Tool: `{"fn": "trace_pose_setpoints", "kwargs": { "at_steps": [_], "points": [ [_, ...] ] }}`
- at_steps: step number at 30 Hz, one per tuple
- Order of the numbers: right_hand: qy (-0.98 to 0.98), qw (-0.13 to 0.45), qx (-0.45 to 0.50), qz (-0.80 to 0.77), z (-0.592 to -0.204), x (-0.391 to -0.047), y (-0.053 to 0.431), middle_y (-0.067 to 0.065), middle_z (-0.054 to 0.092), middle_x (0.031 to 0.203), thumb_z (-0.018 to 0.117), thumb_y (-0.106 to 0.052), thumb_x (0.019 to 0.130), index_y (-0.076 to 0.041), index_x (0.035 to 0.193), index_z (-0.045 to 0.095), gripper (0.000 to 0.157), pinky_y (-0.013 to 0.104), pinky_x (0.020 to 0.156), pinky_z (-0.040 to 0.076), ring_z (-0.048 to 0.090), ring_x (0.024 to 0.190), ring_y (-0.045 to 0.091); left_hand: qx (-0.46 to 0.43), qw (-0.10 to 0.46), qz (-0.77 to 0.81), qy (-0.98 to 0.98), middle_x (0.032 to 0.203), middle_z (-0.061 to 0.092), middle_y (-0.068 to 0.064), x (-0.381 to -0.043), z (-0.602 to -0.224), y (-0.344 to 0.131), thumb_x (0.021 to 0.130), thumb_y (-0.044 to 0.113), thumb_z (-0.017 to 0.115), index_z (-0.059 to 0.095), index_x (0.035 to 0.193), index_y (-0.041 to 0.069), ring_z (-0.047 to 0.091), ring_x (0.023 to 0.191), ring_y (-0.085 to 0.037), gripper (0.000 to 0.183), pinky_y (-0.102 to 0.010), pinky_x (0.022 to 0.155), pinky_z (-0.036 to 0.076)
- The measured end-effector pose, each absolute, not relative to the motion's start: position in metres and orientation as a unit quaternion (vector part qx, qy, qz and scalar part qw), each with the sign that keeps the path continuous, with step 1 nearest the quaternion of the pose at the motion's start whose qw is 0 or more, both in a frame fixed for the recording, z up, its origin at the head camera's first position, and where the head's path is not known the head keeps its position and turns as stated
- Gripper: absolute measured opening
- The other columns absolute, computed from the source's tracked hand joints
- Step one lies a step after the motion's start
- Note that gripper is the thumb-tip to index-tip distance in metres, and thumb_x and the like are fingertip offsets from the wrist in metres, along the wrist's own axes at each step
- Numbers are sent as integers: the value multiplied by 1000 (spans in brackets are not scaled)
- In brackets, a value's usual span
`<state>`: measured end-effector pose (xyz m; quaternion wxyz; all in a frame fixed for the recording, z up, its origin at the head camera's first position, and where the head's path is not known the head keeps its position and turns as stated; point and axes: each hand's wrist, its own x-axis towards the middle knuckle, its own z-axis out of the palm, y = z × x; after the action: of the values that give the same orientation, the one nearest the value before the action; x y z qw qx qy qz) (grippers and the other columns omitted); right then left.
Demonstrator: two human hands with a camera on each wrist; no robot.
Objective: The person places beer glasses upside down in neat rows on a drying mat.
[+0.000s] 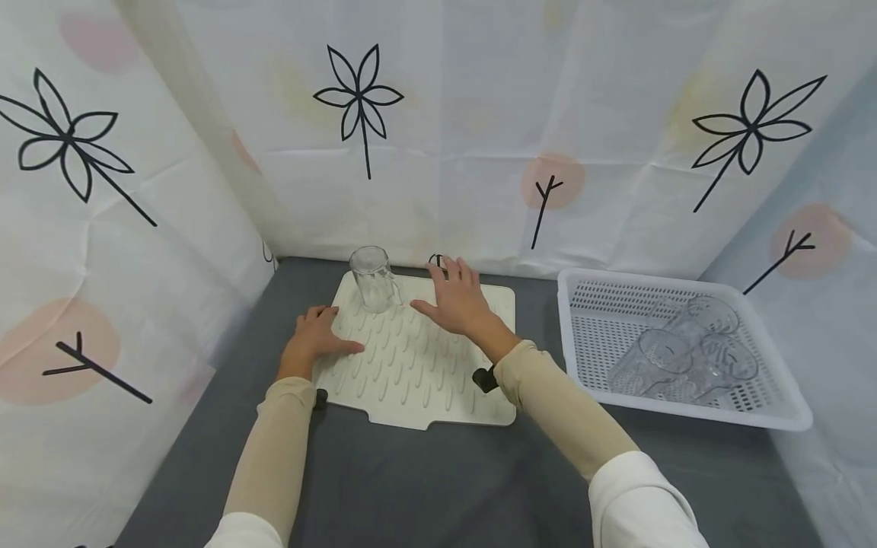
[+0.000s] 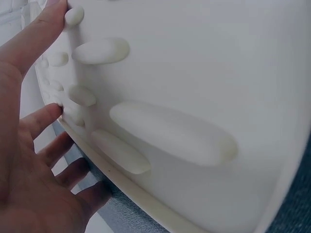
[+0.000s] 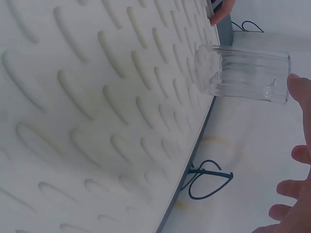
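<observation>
A clear glass mug (image 1: 373,283) stands upright near the far left corner of a cream ridged drying mat (image 1: 411,380), its handle toward the right. My left hand (image 1: 315,339) rests at the mat's left edge. In the left wrist view its thumb lies over the ridged surface and the fingertips (image 2: 58,111) are along the rim. My right hand (image 1: 457,297) is spread over the mat's far right part, to the right of the mug, with nothing in it. In the right wrist view its thumb overlaps the rim of the mug (image 3: 248,75).
To the right, a white perforated plastic basket (image 1: 582,335) holds several clear glass mugs (image 1: 726,358). A dark grey cloth (image 1: 425,487) covers the table. Patterned white curtains (image 1: 466,114) hang behind and along both sides.
</observation>
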<state>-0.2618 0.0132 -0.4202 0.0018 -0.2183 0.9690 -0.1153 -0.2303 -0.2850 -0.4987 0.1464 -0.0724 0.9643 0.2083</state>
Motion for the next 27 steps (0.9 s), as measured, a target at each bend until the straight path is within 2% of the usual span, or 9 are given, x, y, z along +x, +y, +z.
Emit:
{"fn": "trace_pose_setpoints", "kwargs": {
  "at_steps": [12,27],
  "points": [
    [974,-5,-209,-91,-402,-254,39,12,7,162,35,-75,88,-25,153,18,84,61,119,9,0,150,38,-72,147,207,965,156,14,-24,-231,-499,-286,65,68,75,21,153,10,12,140,-50,119,-71,106,26],
    [972,-24,-220,-83,-385,-243,79,13,6,162,40,-74,87,-24,153,20,85,66,116,10,2,149,40,-70,149,202,966,156,13,-25,-232,-501,-288,63,70,75,20,153,10,14,139,-50,121,-71,105,27]
  ]
}}
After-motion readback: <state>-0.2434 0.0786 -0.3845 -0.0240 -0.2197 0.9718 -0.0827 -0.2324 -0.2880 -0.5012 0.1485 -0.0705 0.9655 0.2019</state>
